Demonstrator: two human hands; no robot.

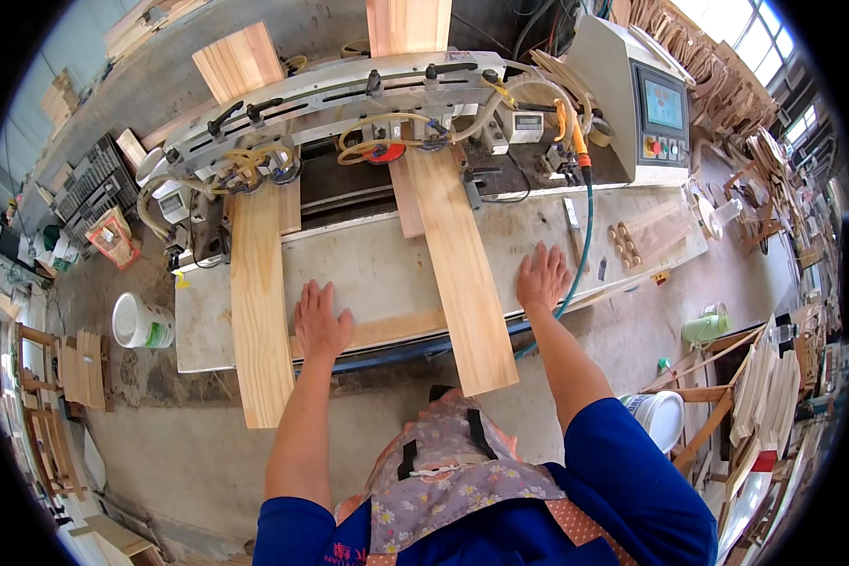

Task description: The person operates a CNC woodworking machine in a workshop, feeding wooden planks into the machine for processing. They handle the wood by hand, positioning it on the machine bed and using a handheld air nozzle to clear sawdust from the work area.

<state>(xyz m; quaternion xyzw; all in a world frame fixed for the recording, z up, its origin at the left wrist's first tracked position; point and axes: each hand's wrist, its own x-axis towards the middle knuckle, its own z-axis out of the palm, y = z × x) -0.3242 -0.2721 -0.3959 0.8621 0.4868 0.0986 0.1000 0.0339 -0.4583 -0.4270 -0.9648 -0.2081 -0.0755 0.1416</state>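
My left hand (321, 319) rests on the pale worktable (358, 259) with its fingers spread, holding nothing. To its left a long wooden board (260, 311) runs from beneath the machine's clamps out over the front edge. A second wooden board (464, 292), slightly slanted, sticks out the same way between my hands. On the table to the right of this board lies my right hand (541, 279), fingers apart and no object in it. Both boards pass under the metal beam (340, 94) of a machine with black levers and yellowish hoses.
A control box with a screen (663, 104) stands at the back right. A teal hose (590, 236) hangs past my right hand. Near it are a flat metal-bladed tool (573, 226) and a bag of round wooden pieces (646, 236). White buckets (141, 321) stand on the floor at both sides.
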